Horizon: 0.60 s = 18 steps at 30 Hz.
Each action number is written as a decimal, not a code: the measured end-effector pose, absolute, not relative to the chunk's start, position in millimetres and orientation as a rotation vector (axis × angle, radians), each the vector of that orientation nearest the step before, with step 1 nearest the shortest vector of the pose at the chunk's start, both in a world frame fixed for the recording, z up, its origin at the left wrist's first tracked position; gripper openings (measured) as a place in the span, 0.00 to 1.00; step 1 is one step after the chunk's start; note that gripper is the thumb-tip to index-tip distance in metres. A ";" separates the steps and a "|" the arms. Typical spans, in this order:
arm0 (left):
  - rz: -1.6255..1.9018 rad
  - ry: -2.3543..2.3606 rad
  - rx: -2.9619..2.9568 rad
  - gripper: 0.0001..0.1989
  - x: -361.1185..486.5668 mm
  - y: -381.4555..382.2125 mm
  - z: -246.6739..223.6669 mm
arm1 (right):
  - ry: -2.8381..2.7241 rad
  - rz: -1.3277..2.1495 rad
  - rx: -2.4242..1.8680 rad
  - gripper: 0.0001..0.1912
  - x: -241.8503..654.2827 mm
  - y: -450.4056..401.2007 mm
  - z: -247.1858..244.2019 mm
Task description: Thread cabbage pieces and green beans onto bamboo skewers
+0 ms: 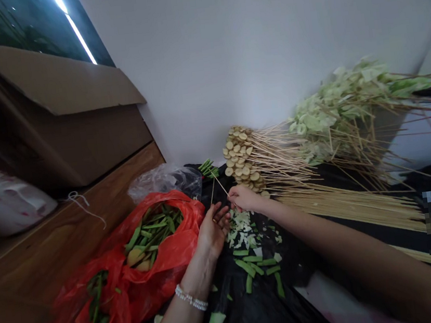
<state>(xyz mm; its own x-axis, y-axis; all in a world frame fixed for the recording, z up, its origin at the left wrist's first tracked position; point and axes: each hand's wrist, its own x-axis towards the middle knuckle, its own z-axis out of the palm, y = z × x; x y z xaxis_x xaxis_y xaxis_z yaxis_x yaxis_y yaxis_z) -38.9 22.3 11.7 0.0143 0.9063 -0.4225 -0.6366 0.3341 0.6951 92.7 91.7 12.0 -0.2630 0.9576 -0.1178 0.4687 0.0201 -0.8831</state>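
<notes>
My right hand [242, 198] pinches a thin bamboo skewer [221, 186] that slants up and away to the left. My left hand [214, 229] is palm up with fingers curled, and a second skewer [213, 190] rises from its fingertips. Both sticks point toward a bunch of green bean pieces [208, 168]; whether they pierce it I cannot tell. Below the hands, chopped pale cabbage bits [241, 229] and cut green bean pieces [257, 265] lie on black plastic [253, 314]. Just right of the bunch are stacked skewers of round pale slices [238, 153].
To the left, a red plastic bag [115, 278] holds green bean pieces, beside a clear bag [159, 181]. A cardboard box [79, 141] stands behind. Skewered cabbage leaves [334, 105] are heaped at the right, near loose bamboo sticks [346, 203]. A white wall [225, 50] closes the back.
</notes>
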 end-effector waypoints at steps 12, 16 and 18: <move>1.152 0.908 0.327 0.10 -38.8 21.9 12.4 | -1.871 1.059 -1.608 0.16 58.2 136.5 1.4; 1.139 0.929 0.334 0.08 -37.6 21.2 13.6 | -1.925 0.828 -1.493 0.10 68.0 119.3 7.2; 1.117 0.924 0.355 0.08 -36.3 19.5 14.6 | -1.932 0.725 -1.428 0.13 81.6 101.8 9.7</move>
<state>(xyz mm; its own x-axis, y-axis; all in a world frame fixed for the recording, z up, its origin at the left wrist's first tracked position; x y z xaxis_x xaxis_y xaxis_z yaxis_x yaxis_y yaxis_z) -36.3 19.5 14.6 0.1303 0.8818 -0.4532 -0.6104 0.4316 0.6642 81.6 101.8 9.7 -0.2216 0.9623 0.1577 0.6210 0.2640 -0.7380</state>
